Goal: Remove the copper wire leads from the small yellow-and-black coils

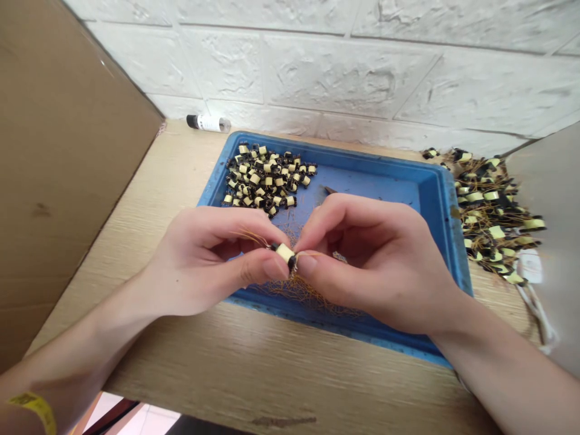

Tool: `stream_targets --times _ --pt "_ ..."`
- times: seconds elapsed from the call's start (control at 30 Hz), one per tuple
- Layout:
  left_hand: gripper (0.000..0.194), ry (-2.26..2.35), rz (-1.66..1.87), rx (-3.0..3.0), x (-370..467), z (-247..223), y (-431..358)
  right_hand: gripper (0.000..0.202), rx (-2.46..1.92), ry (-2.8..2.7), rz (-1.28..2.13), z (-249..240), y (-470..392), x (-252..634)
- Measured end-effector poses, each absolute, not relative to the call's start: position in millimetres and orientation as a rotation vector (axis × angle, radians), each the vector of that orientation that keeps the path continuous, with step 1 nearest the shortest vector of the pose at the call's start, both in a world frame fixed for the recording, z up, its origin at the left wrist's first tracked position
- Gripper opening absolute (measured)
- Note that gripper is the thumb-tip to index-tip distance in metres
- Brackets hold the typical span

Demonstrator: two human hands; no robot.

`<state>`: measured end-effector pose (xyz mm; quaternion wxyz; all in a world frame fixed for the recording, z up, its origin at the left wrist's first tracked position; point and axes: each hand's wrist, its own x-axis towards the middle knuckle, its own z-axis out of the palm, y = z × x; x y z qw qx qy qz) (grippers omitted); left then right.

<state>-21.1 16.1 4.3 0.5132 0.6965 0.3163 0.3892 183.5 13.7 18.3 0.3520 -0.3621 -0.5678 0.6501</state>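
Observation:
My left hand [212,260] pinches a small coil transformer [285,252] between thumb and finger, over the front part of a blue tray [441,199]. The transformer has a black bobbin wrapped in pale yellow tape, and thin copper-coloured wires stick out from both ends. At its right end, my right hand [362,260] is closed, thumb and forefinger pinching the wire leads. A dark pointed tool tip [328,190] shows just behind my right hand; the rest is hidden, so I cannot tell whether the hand holds it.
Many similar transformers [267,175] are heaped at the tray's back left. Loose wire offcuts [312,296] cover its front. Right of the tray lies a pile of long-wired transformers [493,211] beside a white cable [537,308]. A small bottle [208,123] lies by the white wall; cardboard [67,151] stands left.

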Motion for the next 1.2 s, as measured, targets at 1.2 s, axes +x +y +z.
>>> stream_targets --times 1.2 --pt "0.031 0.726 0.959 1.575 -17 6 16 0.023 -0.933 -1.439 1.553 22 4 173"
